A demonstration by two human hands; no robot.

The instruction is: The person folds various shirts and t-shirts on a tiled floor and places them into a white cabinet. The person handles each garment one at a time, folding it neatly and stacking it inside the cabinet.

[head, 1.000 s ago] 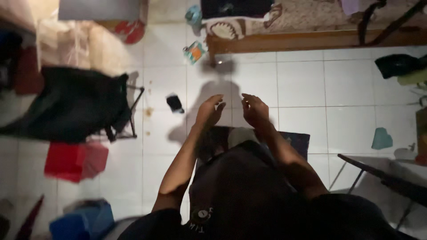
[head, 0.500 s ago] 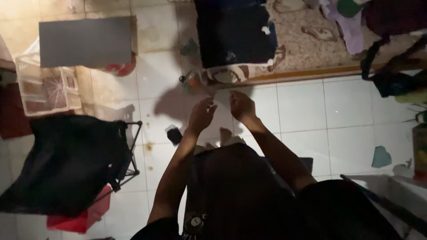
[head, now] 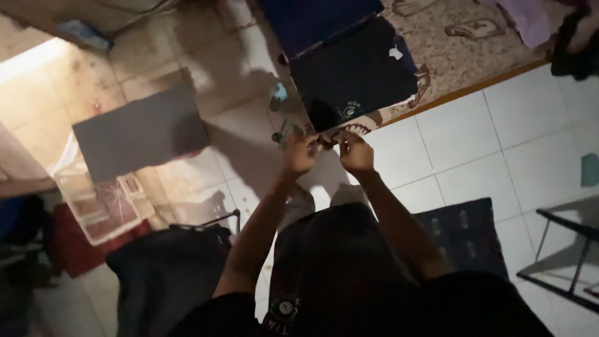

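Left hand point(head: 299, 153) and right hand point(head: 355, 151) are held together, fingers pinched on something small (unclear what); the folded dark shirt point(head: 352, 72) nearby is judged soft, light.

Two hands point(head: 299, 153) point(head: 355, 151), two folded dark garments point(head: 352, 72) point(head: 315, 19), one grey board point(head: 140, 131), one white basket point(head: 103, 206).

Bare white floor tiles point(head: 474, 143) lie open to the right of the right hand point(head: 355, 153). Ahead, folded dark clothes point(head: 352, 72) on the mat point(head: 462, 37) block the way. Left of the left hand point(head: 299, 154), a grey board point(head: 140, 131) and plastic basket point(head: 103, 209) crowd the floor.
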